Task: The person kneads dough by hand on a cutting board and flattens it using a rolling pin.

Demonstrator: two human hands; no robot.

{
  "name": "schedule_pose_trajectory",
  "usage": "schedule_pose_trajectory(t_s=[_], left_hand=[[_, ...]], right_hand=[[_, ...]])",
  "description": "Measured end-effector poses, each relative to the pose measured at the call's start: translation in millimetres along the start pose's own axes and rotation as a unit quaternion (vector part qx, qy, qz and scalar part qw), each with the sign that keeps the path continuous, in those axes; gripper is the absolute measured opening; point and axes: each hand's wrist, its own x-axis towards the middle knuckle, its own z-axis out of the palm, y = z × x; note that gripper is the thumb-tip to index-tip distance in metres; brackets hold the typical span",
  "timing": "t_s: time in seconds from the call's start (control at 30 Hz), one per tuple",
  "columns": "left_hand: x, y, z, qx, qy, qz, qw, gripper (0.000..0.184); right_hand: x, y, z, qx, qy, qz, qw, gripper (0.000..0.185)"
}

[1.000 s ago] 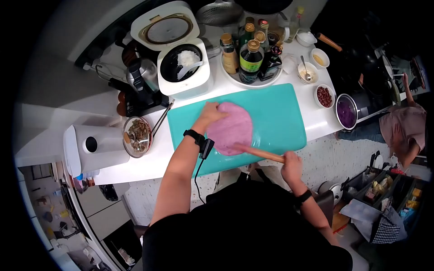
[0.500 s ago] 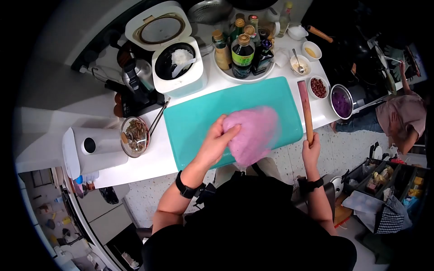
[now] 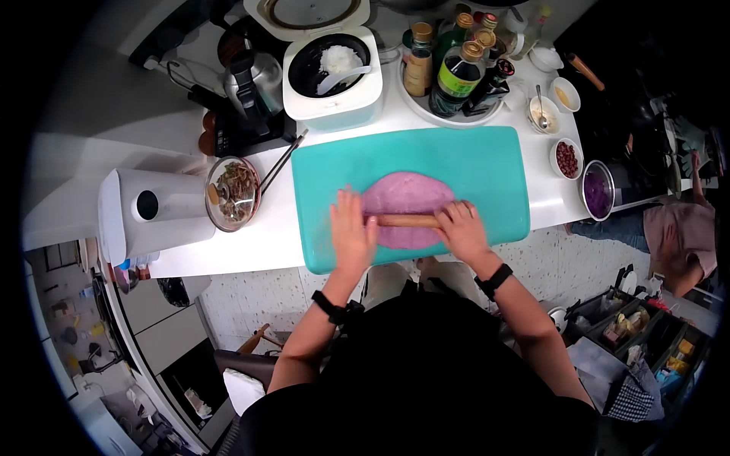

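Observation:
A flattened sheet of pink-purple dough [image 3: 408,190] lies on the teal mat [image 3: 494,175]. Across its lower half runs a wooden rolling pin [image 3: 407,221], lying sideways and pressed to the dough. My left hand [image 3: 352,234] rests at the pin's left end, fingers stretched out and slightly blurred, the thumb against the wood. Over the right end, my right hand [image 3: 462,230] has its fingers bent around the pin. Both ends of the pin are hidden by the hands.
Behind the mat stand a rice cooker [image 3: 334,106] and a tray of bottles [image 3: 426,114]. Chopsticks [image 3: 283,161] and a glass bowl of filling [image 3: 232,194] are at left. Red beans [image 3: 567,158] and a bowl of purple mash [image 3: 598,191] are at right. Another person [image 3: 677,232] is farther right.
The dough, lifted in my left hand before, now lies on the mat. The rolling pin, upright in my right hand off to the side, has come left onto the dough, with both hands on it.

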Motion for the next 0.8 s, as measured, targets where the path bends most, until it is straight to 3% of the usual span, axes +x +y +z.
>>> schedule_pose_trajectory(t_s=[0.07,0.17,0.33,0.43,0.5,0.7,0.77,0.8], left_hand=[[-9.0,-9.4,44.0,0.036,-0.119,-0.017,0.992,0.069],[1.9,-19.6,64.8,0.054,-0.128,-0.017,0.99,0.069],[92.4,-36.6,92.0,0.072,-0.1,-0.012,0.992,0.066],[106.7,-39.0,99.8,0.085,-0.11,-0.023,0.99,0.066],[96.7,-36.4,96.9,0.093,-0.101,-0.024,0.99,0.065],[-25.5,-5.7,44.0,0.021,-0.186,0.008,0.982,0.078],[-23.7,-7.1,47.8,0.017,-0.217,-0.001,0.976,0.081],[-0.8,-14.1,61.7,0.021,-0.188,0.005,0.982,0.078]], right_hand=[[-2.8,2.0,29.2,-0.066,0.046,-0.015,0.997,0.046],[6.4,10.9,51.7,-0.089,0.047,0.015,0.995,0.061],[108.4,54.1,49.7,-0.044,0.06,0.08,0.994,0.063],[131.7,68.4,42.3,-0.026,0.086,0.065,0.994,0.065],[117.7,65.4,48.5,-0.055,0.09,0.058,0.993,0.067],[-25.5,3.1,51.0,-0.001,-0.027,0.062,0.998,0.074],[-23.0,7.2,56.9,0.018,-0.056,0.067,0.996,0.075],[5.7,20.8,56.1,0.007,-0.027,0.061,0.998,0.074]])
